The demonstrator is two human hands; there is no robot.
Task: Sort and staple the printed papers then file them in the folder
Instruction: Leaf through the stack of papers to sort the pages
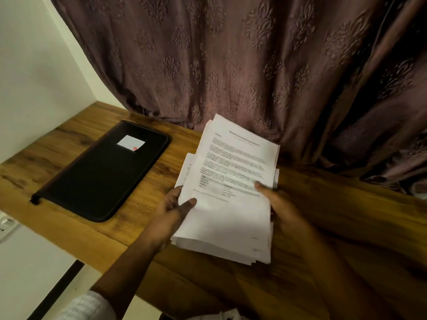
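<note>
A loose stack of printed white papers (231,181) is held above the wooden table (143,218), its sheets fanned unevenly. My left hand (175,206) grips the stack's left edge, thumb on the top sheet and fingers underneath. My right hand (279,204) holds the right edge, thumb pressed on the top page. A black zip folder (99,176) with a small white label lies shut and flat on the table to the left of the papers. No stapler is in view.
A brown patterned curtain (254,65) hangs behind the table and drapes onto its back edge. A white wall (30,65) stands at the left. A wall socket (7,225) sits below the table's left end.
</note>
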